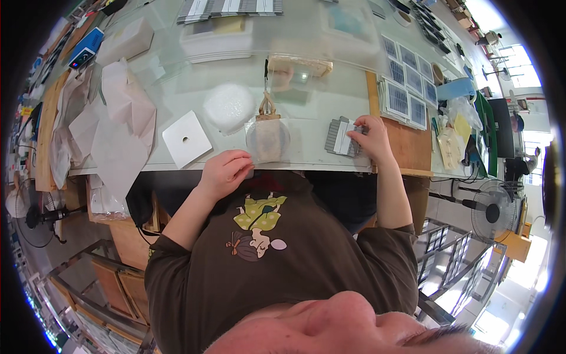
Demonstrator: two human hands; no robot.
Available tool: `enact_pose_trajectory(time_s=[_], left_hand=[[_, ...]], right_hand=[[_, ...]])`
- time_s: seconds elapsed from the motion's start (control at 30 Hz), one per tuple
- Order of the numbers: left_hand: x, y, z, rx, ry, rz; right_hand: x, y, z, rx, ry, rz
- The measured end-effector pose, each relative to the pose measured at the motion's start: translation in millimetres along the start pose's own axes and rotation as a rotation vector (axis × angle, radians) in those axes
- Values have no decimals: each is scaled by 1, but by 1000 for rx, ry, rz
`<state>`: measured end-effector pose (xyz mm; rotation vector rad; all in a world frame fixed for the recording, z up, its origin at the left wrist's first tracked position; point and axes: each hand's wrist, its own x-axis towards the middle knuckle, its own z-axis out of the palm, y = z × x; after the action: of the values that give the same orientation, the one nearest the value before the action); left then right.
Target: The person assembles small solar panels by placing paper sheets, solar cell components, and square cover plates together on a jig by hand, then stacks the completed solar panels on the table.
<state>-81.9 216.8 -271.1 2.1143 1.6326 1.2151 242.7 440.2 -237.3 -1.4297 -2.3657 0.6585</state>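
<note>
At the near table edge, my left hand has its fingers bent and pressed together; whether anything small sits between them is hidden. It is beside a tan cloth-like pad lying over a clear round plate. Further right, my right hand pinches at the upper right edge of a flat bundle of grey strips with a white band across it. The bundle rests on the table. Left of the pad lies a white square plate with a small hole, and behind it a shiny white round pad.
Blue grid-patterned panels lie in rows on a wooden board at the right. A translucent raised shelf spans the back, with more grey strips. Crumpled white sheets and a blue box are at left.
</note>
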Motion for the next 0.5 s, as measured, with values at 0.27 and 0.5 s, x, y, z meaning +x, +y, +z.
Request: enact_pose_trajectory(time_s=[0.27, 0.5], left_hand=[[1, -5, 3, 16, 20, -4], [-1, -7, 3, -23, 19, -6]], right_hand=[[10, 8, -7, 404, -125, 233], [16, 27, 7, 381, -67, 238]])
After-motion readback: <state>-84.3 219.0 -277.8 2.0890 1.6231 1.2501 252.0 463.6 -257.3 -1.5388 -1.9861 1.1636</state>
